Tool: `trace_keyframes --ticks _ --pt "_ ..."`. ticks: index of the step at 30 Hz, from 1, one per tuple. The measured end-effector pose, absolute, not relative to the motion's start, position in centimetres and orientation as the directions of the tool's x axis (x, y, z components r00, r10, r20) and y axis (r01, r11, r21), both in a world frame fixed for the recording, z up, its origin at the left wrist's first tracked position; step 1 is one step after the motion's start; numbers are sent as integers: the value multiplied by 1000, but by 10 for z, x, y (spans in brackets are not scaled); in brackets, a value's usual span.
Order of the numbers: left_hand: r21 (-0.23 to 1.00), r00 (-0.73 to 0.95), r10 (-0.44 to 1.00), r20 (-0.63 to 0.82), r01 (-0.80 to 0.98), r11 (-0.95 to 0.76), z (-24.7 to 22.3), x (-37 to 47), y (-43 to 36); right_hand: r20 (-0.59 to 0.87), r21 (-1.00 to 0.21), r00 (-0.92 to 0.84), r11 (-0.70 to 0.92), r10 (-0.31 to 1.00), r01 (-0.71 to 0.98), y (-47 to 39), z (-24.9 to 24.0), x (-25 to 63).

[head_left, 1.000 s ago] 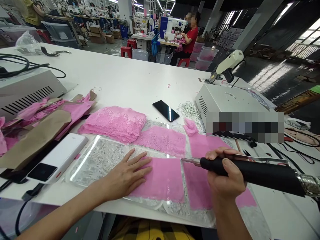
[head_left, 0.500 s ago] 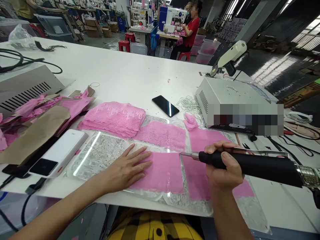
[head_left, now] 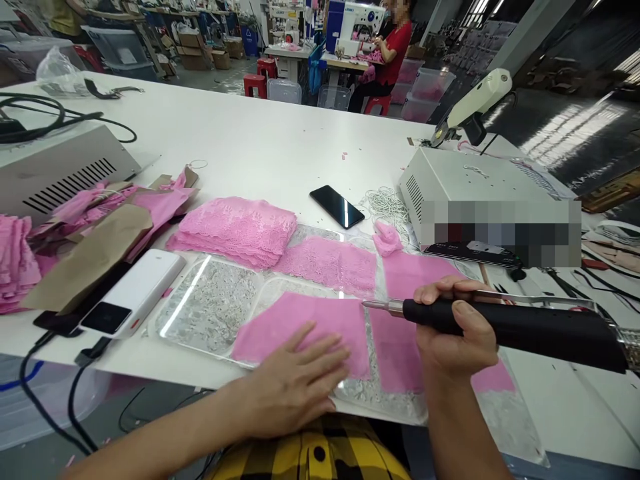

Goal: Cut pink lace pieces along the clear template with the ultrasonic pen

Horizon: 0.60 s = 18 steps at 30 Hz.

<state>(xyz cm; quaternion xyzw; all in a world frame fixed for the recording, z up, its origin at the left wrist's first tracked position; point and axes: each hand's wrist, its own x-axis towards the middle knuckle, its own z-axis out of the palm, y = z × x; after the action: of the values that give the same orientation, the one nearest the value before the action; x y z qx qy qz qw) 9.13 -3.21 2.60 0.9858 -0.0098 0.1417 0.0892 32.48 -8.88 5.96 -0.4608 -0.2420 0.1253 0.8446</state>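
Observation:
My left hand [head_left: 297, 380] lies with its fingers spread over the lower part of a flat pink fabric piece [head_left: 320, 320]. My right hand [head_left: 455, 327] is wrapped round a thick black-handled tool [head_left: 545, 333], a metal lever running along its top. The tool's narrow metal tip reaches the upper right corner of that fabric; whether it presses down I cannot tell. Just right of the tip lies another pink fabric piece [head_left: 395, 347], partly covered by my right hand. Behind them is a pink lace piece [head_left: 330, 267], beside a stack of pink lace [head_left: 235, 230].
Clear plastic sheets [head_left: 205, 307] with a mottled pattern lie under the fabric. A black phone [head_left: 337, 207], a white power bank [head_left: 133, 293] and a grey metal box [head_left: 480, 180] surround the work. Farther off, a person in red [head_left: 395, 50] sits at a sewing machine [head_left: 357, 30].
My left hand has slid right and toward me across the pink fabric, uncovering its slanted left edge. My right hand still holds the tool near the same corner. The view has shifted slightly.

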Motion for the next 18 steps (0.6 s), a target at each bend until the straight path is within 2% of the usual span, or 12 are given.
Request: trace_keyframes --ticks 7,18 --pt "221 963 -70 261 -130 -966 20 115 -52 262 -827 876 562 404 -12 -92 59 326" --pt "196 975 -86 207 -127 -972 28 112 -52 303 -825 863 565 404 25 -93 53 328"
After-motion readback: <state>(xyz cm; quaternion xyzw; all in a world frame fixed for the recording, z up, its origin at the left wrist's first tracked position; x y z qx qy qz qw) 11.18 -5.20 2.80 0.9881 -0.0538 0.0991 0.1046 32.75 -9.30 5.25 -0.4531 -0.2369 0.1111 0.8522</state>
